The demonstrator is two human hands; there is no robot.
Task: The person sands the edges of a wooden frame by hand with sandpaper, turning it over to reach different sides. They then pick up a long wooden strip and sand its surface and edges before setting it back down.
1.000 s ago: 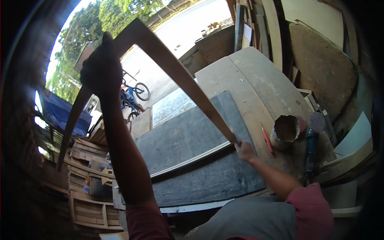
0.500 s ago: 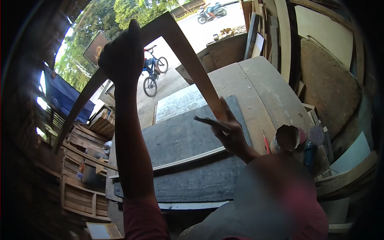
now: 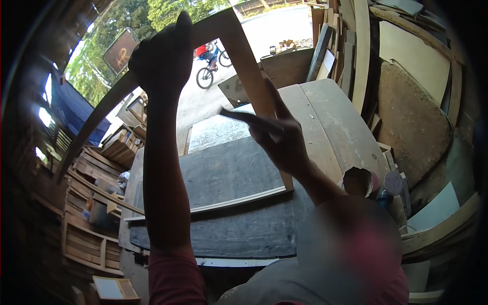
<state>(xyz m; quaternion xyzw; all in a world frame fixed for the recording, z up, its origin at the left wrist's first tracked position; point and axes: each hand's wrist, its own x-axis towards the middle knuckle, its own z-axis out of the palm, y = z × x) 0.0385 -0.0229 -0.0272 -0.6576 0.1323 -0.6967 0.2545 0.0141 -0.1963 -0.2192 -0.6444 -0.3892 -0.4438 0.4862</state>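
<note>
My left hand (image 3: 161,58) is raised and closed around the upper rail of a large wooden frame (image 3: 239,46), thumb pointing up. The frame stands tilted, its lighter lower rail (image 3: 239,200) low over a dark board (image 3: 223,168) on the workbench. My right hand (image 3: 282,140) lies along the frame's right rail, touching it, with one finger stretched along the wood. Between its thumb and fingers is a thin, dark, flat piece (image 3: 246,118), which sticks out to the left. Its exact kind is too dark to make out.
An open-topped can (image 3: 357,182) and other containers stand at the workbench's (image 3: 330,122) right edge. Wood planks (image 3: 361,56) and panels lean at the right. Stacked timber (image 3: 122,142) lies left. Outside, a person rides a bicycle (image 3: 205,77).
My right hand has slid up and left along the right rail with the dark piece. The frame's top corner appears slightly higher and farther right. The bicycle has moved away; the motorbike is gone.
</note>
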